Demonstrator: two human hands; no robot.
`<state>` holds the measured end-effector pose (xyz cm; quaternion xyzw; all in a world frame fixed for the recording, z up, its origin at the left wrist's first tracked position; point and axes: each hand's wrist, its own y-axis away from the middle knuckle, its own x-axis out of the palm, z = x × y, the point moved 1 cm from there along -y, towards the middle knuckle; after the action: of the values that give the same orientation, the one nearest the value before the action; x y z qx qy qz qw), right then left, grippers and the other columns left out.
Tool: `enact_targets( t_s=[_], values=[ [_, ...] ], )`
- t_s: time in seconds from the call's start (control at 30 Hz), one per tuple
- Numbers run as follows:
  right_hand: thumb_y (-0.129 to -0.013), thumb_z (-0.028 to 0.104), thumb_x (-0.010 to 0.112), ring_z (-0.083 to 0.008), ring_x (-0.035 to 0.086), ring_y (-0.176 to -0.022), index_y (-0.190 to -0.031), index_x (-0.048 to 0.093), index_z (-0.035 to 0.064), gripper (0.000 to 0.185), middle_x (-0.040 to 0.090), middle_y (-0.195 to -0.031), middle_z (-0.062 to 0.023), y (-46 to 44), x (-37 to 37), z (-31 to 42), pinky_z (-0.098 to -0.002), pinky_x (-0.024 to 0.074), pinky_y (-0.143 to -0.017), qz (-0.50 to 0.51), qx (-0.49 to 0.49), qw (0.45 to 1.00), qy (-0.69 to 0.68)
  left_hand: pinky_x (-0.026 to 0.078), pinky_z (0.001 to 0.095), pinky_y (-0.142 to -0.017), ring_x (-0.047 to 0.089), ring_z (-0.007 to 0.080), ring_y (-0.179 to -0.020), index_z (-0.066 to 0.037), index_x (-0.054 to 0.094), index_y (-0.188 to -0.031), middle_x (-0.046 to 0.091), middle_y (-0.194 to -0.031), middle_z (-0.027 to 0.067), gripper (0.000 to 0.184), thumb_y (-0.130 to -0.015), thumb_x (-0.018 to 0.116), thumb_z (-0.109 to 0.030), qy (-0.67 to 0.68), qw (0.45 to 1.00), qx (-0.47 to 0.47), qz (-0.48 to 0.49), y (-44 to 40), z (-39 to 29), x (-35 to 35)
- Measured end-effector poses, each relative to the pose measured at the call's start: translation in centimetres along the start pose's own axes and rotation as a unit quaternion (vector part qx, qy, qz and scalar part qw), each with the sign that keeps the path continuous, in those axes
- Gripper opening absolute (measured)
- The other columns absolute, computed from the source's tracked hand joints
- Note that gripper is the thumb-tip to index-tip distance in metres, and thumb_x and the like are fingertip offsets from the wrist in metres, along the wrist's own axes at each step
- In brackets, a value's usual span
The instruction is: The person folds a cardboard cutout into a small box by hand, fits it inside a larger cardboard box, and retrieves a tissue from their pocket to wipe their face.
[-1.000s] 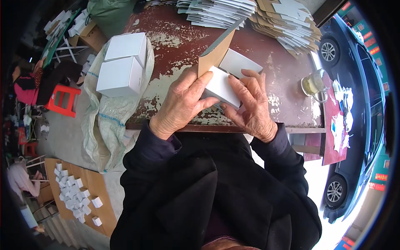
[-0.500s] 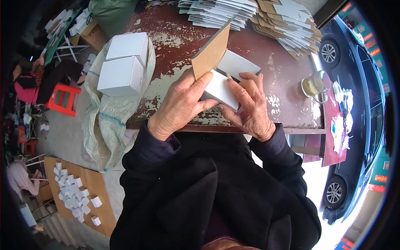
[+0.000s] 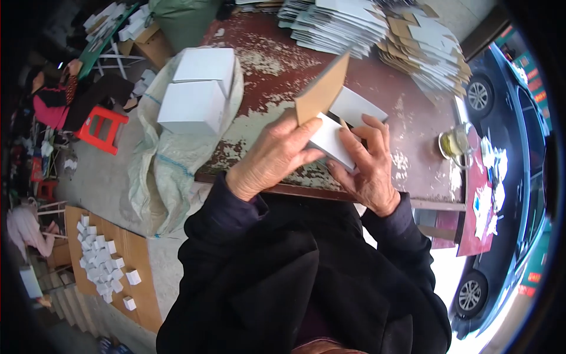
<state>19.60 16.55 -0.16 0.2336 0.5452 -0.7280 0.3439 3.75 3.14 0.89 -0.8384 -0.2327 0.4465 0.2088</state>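
Between my hands, over the table's near edge, is a partly folded cardboard box (image 3: 330,137), white outside with a brown inner flap standing up. My left hand (image 3: 272,152) is closed on its left side, thumb on the white panel near the base of the flap. My right hand (image 3: 370,162) grips the right side, with bent fingers on the white panel and the thumb underneath. Another white panel of the box rises behind the right fingers. Inside, the box is mostly hidden from view.
Two closed white boxes (image 3: 191,106) sit on a woven sack (image 3: 159,171) at left. Stacks of flat cardboard (image 3: 336,23) lie at the table's (image 3: 259,76) far side. A glass mug (image 3: 453,143) stands at right. Small white boxes (image 3: 100,259) cover a cardboard sheet; people sit at far left.
The whole view has shifted, so the table and my hands appear farther right. Both hands keep their grip on the box, whose shape looks nearly the same.
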Motion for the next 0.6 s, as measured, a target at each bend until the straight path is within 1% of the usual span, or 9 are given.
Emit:
enact_targets(
  t_s=[0.13,0.27,0.47,0.6],
  values=[
    [-0.074,0.026,0.079,-0.0354,0.051,-0.110,-0.119,0.063,0.0076,0.051,0.055,-0.104,-0.0120,-0.2,-0.5,0.4,-0.0599,0.0358,-0.099,0.006,0.006,1.000,0.012,0.056,0.0348,-0.071,0.066,0.0264,-0.086,-0.003,0.062,-0.124,0.063,-0.109,0.0152,0.058,-0.070,0.083,-0.004,0.004,1.000,0.004,0.002,0.2,0.4,0.4],
    [-0.075,0.028,0.078,-0.0344,0.052,-0.108,-0.118,0.064,0.0076,0.049,0.054,-0.102,-0.0112,-0.6,-0.6,0.4,-0.0618,0.0315,-0.103,0.023,-0.008,0.999,0.045,0.057,0.0349,-0.071,0.066,0.0271,-0.085,-0.002,0.062,-0.122,0.063,-0.109,0.0155,0.055,-0.070,0.083,-0.004,-0.001,1.000,-0.007,0.016,0.2,0.4,0.1],
    [-0.076,0.029,0.078,-0.0332,0.053,-0.106,-0.116,0.065,0.0077,0.048,0.054,-0.101,-0.0101,-1.4,-0.3,0.7,-0.0634,0.0273,-0.106,0.038,-0.013,0.998,0.046,0.057,0.0341,-0.072,0.066,0.0273,-0.086,-0.001,0.062,-0.121,0.063,-0.109,0.0151,0.055,-0.070,0.082,-0.003,-0.018,0.999,-0.020,0.020,0.5,0.4,-0.6],
    [-0.077,0.028,0.076,-0.0320,0.052,-0.105,-0.113,0.068,0.0069,0.043,0.056,-0.102,-0.0088,-1.1,-0.5,0.8,-0.0603,0.0280,-0.103,0.047,-0.009,0.998,0.050,0.052,0.0335,-0.073,0.059,0.0243,-0.083,-0.002,0.056,-0.124,0.055,-0.100,0.0113,0.059,-0.071,0.080,-0.003,-0.020,0.999,0.037,-0.004,0.6,0.6,-0.2]
  ],
)
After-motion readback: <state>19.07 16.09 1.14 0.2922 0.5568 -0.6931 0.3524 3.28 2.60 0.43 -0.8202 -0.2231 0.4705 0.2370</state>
